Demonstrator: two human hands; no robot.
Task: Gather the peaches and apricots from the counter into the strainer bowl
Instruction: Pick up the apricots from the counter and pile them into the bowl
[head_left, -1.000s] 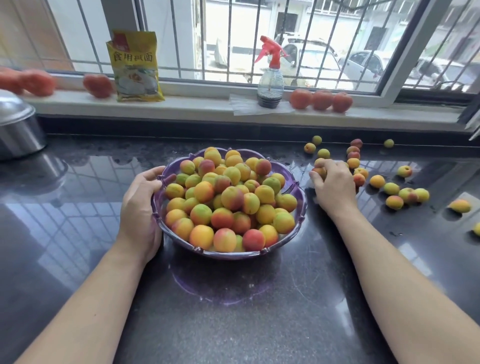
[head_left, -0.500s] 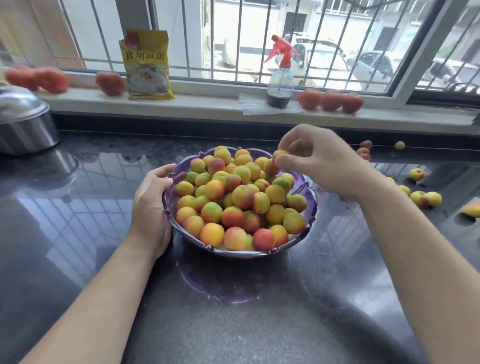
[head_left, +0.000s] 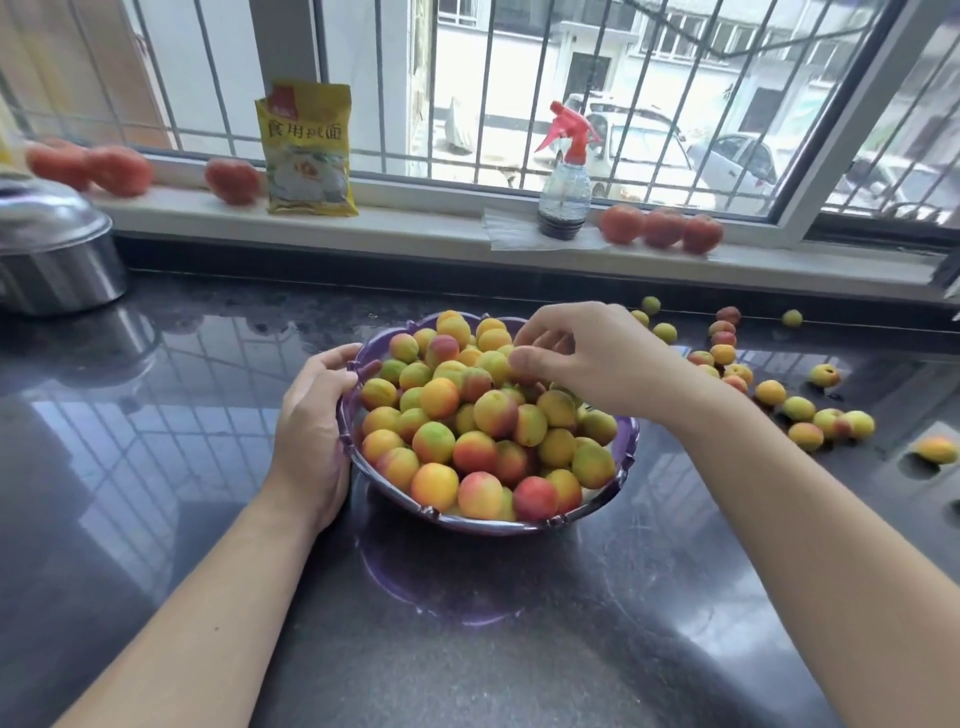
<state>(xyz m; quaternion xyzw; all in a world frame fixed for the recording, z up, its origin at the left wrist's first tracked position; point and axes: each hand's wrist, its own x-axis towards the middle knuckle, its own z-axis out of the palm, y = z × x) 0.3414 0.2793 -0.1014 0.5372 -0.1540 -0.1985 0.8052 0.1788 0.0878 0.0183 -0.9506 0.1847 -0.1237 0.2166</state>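
Since a second ago the right hand (head_left: 587, 358) has left the loose fruit at the bowl's three o'clock and now hangs over the far rim of the purple strainer bowl (head_left: 626, 447). Its fingers (head_left: 524, 358) are loosely curled; whether they pinch a fruit I cannot tell. The left hand (head_left: 311, 421) stays at nine o'clock, fingers curled round the rim.

From the single head view, the bowl at the bench's (head_left: 182, 441) centre is heaped high, so most of the gathering looks done. Scattered peaches and apricots (head_left: 802, 408) lie between one and three o'clock, with more along the back edge.

On the sill at eleven o'clock, a yellow packet (head_left: 306, 150) reads "食用碱面". A spray bottle (head_left: 563, 176) at twelve o'clock shows no legible label.
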